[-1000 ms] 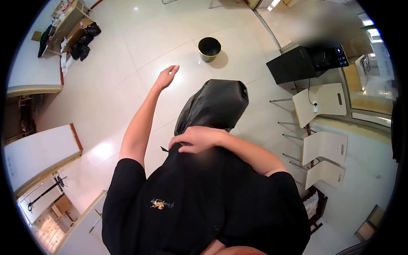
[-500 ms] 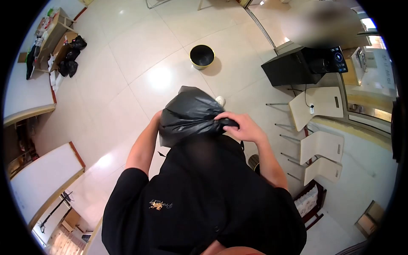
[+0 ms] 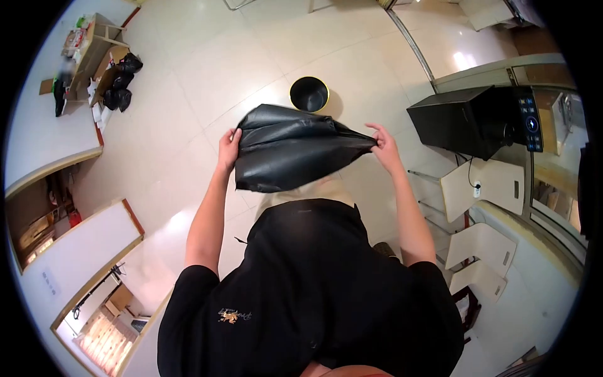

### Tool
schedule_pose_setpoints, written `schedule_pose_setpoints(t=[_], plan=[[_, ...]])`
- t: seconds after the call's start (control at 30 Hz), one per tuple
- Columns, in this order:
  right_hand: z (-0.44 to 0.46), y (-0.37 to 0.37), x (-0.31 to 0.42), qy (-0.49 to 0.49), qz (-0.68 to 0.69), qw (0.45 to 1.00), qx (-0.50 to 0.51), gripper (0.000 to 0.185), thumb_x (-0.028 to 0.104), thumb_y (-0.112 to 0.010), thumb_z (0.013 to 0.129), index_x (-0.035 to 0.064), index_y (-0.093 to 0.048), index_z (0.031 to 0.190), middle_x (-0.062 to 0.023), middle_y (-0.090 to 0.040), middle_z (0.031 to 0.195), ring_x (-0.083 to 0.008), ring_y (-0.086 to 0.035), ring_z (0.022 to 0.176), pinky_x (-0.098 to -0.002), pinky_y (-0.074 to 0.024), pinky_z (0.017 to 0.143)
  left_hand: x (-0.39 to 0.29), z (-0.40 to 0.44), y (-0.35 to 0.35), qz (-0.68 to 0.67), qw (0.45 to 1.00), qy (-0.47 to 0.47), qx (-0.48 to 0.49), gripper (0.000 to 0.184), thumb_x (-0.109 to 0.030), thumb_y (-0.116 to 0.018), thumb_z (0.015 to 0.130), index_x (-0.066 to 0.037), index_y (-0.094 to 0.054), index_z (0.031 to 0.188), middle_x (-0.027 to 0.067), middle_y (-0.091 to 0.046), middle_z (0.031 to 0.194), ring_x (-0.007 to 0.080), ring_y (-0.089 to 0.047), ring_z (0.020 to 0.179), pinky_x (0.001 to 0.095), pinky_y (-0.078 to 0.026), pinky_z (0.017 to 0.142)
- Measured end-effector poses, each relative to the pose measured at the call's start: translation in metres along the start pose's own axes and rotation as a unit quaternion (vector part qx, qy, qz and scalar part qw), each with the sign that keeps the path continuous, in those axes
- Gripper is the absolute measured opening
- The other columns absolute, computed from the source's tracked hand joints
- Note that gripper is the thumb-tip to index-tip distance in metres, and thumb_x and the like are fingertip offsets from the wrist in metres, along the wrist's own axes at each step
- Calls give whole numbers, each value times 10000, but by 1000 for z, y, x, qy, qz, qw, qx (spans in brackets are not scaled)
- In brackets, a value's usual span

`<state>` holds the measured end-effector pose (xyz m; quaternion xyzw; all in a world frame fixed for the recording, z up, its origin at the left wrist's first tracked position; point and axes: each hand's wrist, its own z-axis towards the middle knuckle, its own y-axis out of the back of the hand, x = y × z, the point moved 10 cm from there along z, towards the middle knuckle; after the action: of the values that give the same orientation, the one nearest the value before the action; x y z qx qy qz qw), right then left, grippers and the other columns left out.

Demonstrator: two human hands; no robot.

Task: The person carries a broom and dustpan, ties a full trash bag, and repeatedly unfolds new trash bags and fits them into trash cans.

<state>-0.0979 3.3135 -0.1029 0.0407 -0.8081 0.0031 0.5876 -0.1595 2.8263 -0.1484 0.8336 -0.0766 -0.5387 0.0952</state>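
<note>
A black plastic bag (image 3: 292,151) is stretched sideways in front of my body, wide on the left and gathered to a narrow end on the right. My left hand (image 3: 230,149) grips its upper left edge. At the narrow right end, my right hand (image 3: 384,147) pinches the plastic, with the index finger raised off it. Just beyond the bag, a round dark bin (image 3: 309,94) with a yellow rim stands on the tiled floor, its lower part partly hidden behind the bag.
A black cabinet (image 3: 449,119) with a lit screen device (image 3: 531,122) stands at the right, above several pale chairs (image 3: 483,188). Black bags (image 3: 119,97) lie by a shelf (image 3: 88,60) at the upper left. A white partition (image 3: 81,245) is at the left.
The bag has gone from bunched near my chest to pulled out wide and raised. My right hand has moved right and away from my body; my left hand, hidden before, now shows at the bag's edge.
</note>
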Motion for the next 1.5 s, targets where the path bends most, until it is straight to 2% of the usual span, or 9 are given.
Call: schedule_pose_setpoints(t=[0.27,0.4,0.5,0.67,0.73,0.87,1.07,1.2,1.5], plan=[[88,71,-151,-100,-19,992,-79,440,-131,-523,818,-1,-656,1216,-59,-685,1010,-147,-650,915,-264,-526,837,-51,30,-92,-142,930,111,320,490,-229,-837,798,10,-640,1177,20,-683,1044,91,-612,934,284,-493,896],[130,91,-230,-173,-11,980,-95,344,-62,-524,889,5,-676,1191,-44,-689,1025,-131,-650,922,-267,-523,827,28,61,-139,41,843,187,503,189,14,-691,830,20,-679,1018,9,-677,1058,80,-578,954,262,-471,834],[178,95,-286,-189,-27,976,-102,317,-31,-522,898,21,-697,1158,-46,-691,1014,-105,-637,873,-251,-521,775,117,179,-126,6,943,-28,333,307,195,-484,733,40,-638,948,24,-641,1143,143,-600,1020,272,-507,803],[280,95,-386,-172,-45,971,-163,264,9,-532,923,-5,-702,1125,-49,-677,890,-91,-582,669,-246,-506,626,245,318,-150,-239,955,83,157,348,105,-338,861,-27,-652,932,78,-666,821,148,-625,666,283,-535,537],[315,111,-423,-170,-30,958,-231,250,29,-534,940,-3,-704,1121,-48,-668,864,-95,-580,648,-246,-505,609,226,333,-183,-363,865,116,327,307,110,-382,857,-9,-663,886,87,-615,698,176,-581,522,307,-510,503],[391,139,-487,-61,294,913,-276,336,121,-519,1017,-6,-565,1324,-15,-635,912,-87,-615,759,-228,-518,689,261,345,-247,68,846,91,521,317,103,-393,766,66,-670,918,177,-652,739,221,-683,618,355,-560,574],[432,79,-387,76,270,944,-174,391,115,-542,1017,-3,-492,1386,-49,-638,1068,-138,-651,947,-295,-554,848,351,381,-340,532,722,-35,440,265,-62,-482,856,109,-684,868,213,-696,716,280,-710,593,389,-586,616],[428,10,-356,134,148,975,-100,339,41,-594,976,-6,-567,1311,-86,-649,1108,-152,-650,995,-285,-533,891,371,387,-365,476,763,54,434,322,-140,-472,913,91,-693,873,182,-702,697,253,-710,584,367,-591,613],[427,-110,-385,124,77,988,40,512,-89,-511,937,49,-474,1429,-100,-616,1195,-111,-630,995,-251,-498,902,215,345,-330,88,954,-253,136,247,-143,-793,825,-6,-653,976,57,-672,761,124,-663,717,266,-525,656]])
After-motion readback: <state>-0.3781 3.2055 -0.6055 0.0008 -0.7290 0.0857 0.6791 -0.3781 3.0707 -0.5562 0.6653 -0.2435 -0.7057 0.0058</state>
